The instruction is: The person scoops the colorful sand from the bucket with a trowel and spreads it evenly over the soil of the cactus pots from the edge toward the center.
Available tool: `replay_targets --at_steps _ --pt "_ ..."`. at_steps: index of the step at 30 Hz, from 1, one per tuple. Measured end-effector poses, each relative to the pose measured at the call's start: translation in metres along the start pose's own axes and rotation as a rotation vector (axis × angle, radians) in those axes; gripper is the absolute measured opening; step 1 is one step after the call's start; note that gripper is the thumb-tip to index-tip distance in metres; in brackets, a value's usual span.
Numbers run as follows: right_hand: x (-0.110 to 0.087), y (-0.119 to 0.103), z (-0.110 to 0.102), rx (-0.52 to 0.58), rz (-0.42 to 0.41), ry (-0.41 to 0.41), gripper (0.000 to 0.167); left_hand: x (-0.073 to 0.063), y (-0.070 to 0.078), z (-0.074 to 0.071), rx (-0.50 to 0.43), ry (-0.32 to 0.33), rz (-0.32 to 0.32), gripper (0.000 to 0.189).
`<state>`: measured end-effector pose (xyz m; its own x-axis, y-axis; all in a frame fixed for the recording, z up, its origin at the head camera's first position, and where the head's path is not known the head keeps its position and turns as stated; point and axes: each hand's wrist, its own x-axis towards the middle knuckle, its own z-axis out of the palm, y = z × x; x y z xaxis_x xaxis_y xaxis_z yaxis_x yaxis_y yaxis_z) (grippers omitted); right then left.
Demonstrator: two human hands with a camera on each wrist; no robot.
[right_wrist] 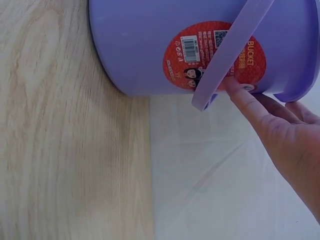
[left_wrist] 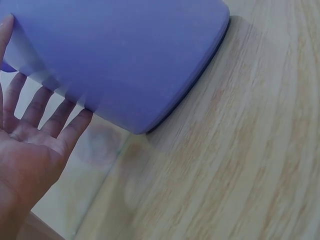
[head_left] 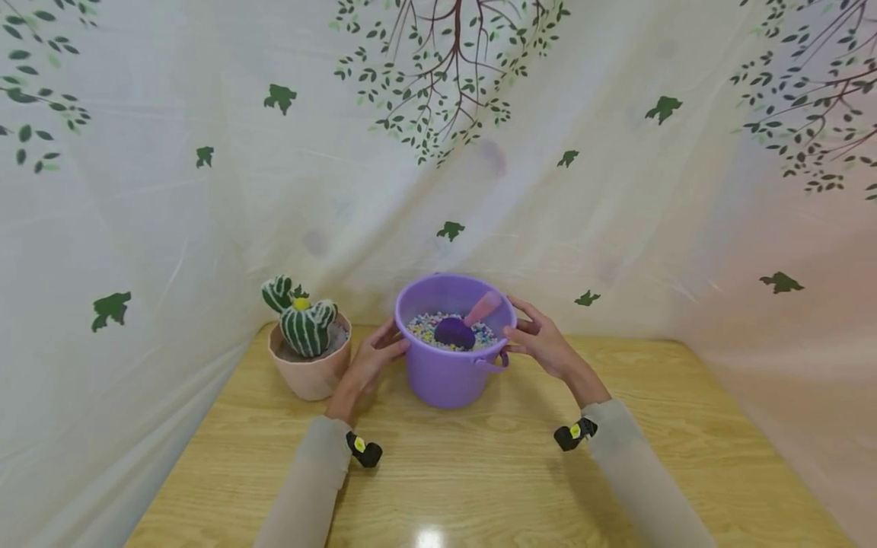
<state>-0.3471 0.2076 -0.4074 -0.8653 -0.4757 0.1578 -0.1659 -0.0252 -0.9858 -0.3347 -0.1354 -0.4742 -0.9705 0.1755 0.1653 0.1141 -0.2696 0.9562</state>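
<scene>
Purple bucket (head_left: pixel 447 380): left hand (head_left: pixel 371 359) and right hand (head_left: pixel 546 346) touch opposite sides, fingers wide; even pressure should keep it level.

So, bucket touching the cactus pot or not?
Apart. The head view shows a plain gap between the purple bucket and the cactus pot, with the left hand in it.

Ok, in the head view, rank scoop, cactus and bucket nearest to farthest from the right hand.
1. Bucket: touching the right hand, on its left.
2. Scoop: inside the bucket.
3. Cactus: far left, beyond the left hand.
</scene>
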Motion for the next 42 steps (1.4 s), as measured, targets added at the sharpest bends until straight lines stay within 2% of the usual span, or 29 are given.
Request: replay_targets --at_steps 3,5,8,11,14,18,23,25,30,33,36,39,42 --pt "0.002 -0.002 -0.006 -0.039 0.003 -0.023 0.07 -0.001 0.001 0.002 0.006 -0.003 0.008 0.069" --pt "0.005 -0.007 -0.011 -0.113 0.014 -0.049 0.071 0.0 0.003 0.003 0.003 -0.007 0.009 0.07" --pt "0.009 -0.024 -0.016 -0.296 0.039 -0.104 0.077 0.001 0.006 0.001 -0.015 -0.013 -0.001 0.069" --pt "0.015 -0.05 -0.016 -0.513 0.04 -0.159 0.085 0.004 0.01 -0.003 -0.053 -0.043 0.016 0.068" --pt "0.021 -0.082 -0.009 -0.664 0.016 -0.198 0.09 0.009 0.014 -0.008 -0.067 -0.097 0.071 0.068" --pt "0.025 -0.119 0.004 -0.784 -0.036 -0.238 0.087 0.014 0.02 -0.013 -0.035 -0.183 0.128 0.068" --pt "0.02 -0.143 0.025 -0.948 -0.129 -0.248 0.072 0.014 0.026 -0.017 -0.03 -0.274 0.113 0.072" --pt "0.018 -0.147 0.034 -1.03 -0.179 -0.248 0.063 0.014 0.028 -0.018 -0.026 -0.288 0.102 0.075" --pt "0.015 -0.146 0.047 -1.253 -0.371 -0.239 0.039 0.013 0.026 -0.015 -0.01 -0.282 0.099 0.078" --pt "0.017 -0.139 0.046 -1.301 -0.488 -0.205 0.031 0.011 0.024 -0.012 -0.002 -0.265 0.1 0.076" --pt "0.022 -0.13 0.041 -1.318 -0.568 -0.159 0.028 0.009 0.024 -0.008 0.008 -0.244 0.106 0.075" --pt "0.028 -0.123 0.035 -1.33 -0.584 -0.105 0.026 0.007 0.026 -0.005 0.016 -0.229 0.109 0.075" --pt "0.033 -0.12 0.029 -1.31 -0.523 -0.058 0.025 0.005 0.029 -0.001 0.022 -0.213 0.112 0.075"
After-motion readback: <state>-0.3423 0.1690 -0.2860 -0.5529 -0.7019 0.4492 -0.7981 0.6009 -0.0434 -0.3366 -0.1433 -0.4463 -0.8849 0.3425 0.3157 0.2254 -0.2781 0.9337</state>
